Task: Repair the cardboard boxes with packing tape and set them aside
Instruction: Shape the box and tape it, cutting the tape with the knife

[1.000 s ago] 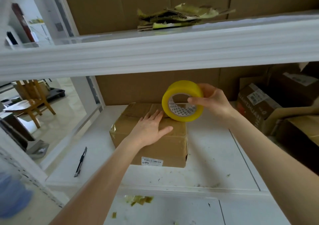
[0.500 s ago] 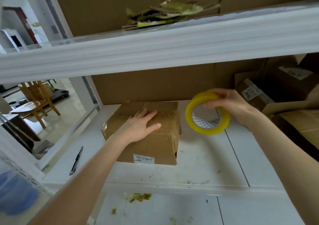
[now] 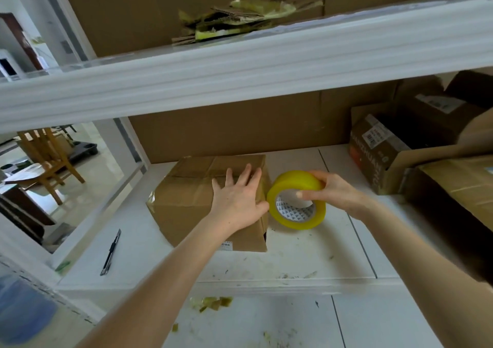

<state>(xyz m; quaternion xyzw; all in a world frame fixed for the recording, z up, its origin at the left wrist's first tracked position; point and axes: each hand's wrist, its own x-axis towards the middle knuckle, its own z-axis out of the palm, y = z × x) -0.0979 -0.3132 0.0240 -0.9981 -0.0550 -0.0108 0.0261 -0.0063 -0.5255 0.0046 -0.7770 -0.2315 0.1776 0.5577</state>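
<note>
The box [image 3: 192, 203] is set left of centre on the shelf [image 3: 306, 257]; its top is pressed by the left grip [image 3: 237, 200], flat, with fingers spread; the tape [image 3: 293, 183] is held just right of the box by the right grip [image 3: 338, 191], which is curled round the roll; whether a strip is drawn out cannot be told; the box may be dragged by the tape's pull if it is pressed too lightly; a strip laid askew may be creased, and the seam left open.

Forearms are bare, as are the left hand [image 3: 237, 200] and right hand [image 3: 336, 192]; nails seem short.
</note>
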